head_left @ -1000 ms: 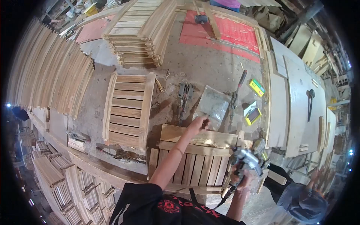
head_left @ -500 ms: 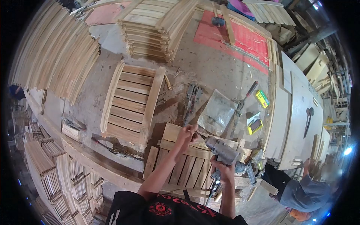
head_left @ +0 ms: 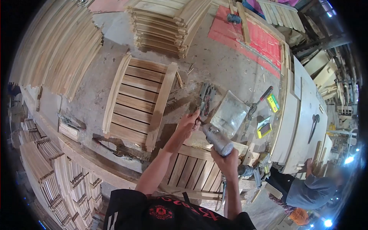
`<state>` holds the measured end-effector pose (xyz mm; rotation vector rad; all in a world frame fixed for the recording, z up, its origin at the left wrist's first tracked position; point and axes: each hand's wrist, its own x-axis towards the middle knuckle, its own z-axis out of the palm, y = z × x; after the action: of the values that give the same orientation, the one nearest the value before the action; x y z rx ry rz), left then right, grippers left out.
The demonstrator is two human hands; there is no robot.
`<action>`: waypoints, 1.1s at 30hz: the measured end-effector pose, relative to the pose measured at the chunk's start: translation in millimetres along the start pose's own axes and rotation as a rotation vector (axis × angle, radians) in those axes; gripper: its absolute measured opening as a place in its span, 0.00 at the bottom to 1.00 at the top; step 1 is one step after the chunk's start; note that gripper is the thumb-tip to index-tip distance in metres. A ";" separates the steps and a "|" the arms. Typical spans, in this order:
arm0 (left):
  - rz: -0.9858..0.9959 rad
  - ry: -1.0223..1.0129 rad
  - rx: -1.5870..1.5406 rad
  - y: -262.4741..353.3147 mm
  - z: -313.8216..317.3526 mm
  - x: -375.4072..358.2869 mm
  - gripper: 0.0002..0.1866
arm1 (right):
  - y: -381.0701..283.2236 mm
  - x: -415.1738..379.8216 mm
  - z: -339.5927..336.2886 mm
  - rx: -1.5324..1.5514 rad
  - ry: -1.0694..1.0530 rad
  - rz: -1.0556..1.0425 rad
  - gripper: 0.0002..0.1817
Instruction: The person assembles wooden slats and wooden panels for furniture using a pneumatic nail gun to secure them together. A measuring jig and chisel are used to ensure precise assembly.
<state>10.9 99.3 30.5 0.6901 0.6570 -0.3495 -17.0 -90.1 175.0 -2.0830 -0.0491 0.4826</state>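
My right hand point(head_left: 226, 163) is wrapped around the handle of a grey power drill point(head_left: 217, 138), its nose pointing up and left. At that nose my left hand point(head_left: 188, 124) is closed, fingertips pinched by the drill's tip. Whatever small piece lies between those fingers is too small to make out. Below both hands lies a slatted wooden panel point(head_left: 191, 170), partly covered by my arms. Just beyond my left hand is a dark metal clamp-like tool point(head_left: 206, 96), and a clear plastic bag point(head_left: 231, 114) sits to the right of it.
Another slatted panel point(head_left: 140, 97) lies to the left. Stacked wooden slats point(head_left: 57, 46) fill the far left. Yellow-green boxes point(head_left: 272, 102) and a red-handled tool point(head_left: 264, 94) lie on the right, beside a hammer point(head_left: 315, 126) on boards. Another person point(head_left: 312, 195) is at lower right.
Both hands have moved slightly forward, away from my body. The drill has swung so its nose points more steeply up and left. My view has shifted slightly.
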 end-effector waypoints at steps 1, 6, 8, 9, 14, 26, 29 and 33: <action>-0.019 -0.024 -0.014 3.6 -0.7 6.7 0.19 | -5.2 6.8 1.9 0.062 0.006 0.045 0.10; 0.021 0.001 -0.187 12.7 11.8 32.4 0.16 | -4.7 41.5 10.3 -0.022 0.082 -0.013 0.12; 0.022 -0.008 -0.299 17.8 23.6 48.7 0.16 | -12.7 58.9 10.7 -0.145 0.117 -0.111 0.13; 0.013 -0.027 -0.355 22.0 27.6 60.1 0.15 | -16.4 67.6 10.5 -0.170 0.117 -0.111 0.13; 0.055 -0.077 -0.355 38.9 20.4 89.4 0.16 | -39.4 96.2 5.7 -0.128 0.073 -0.005 0.12; -0.157 0.001 -0.290 61.5 20.9 126.7 0.16 | -27.4 128.0 18.9 -0.312 0.103 -0.115 0.17; -0.280 -0.159 -0.211 72.4 6.7 163.2 0.08 | -24.7 151.3 20.4 -0.385 0.145 -0.157 0.18; -0.354 -0.269 -0.286 75.1 -12.3 188.3 0.14 | -1.9 192.2 22.1 -0.436 0.101 -0.132 0.16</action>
<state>183.6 146.2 -65.5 0.2437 0.5557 -0.6492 152.4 -27.9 105.1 -2.5075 -0.2507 0.3028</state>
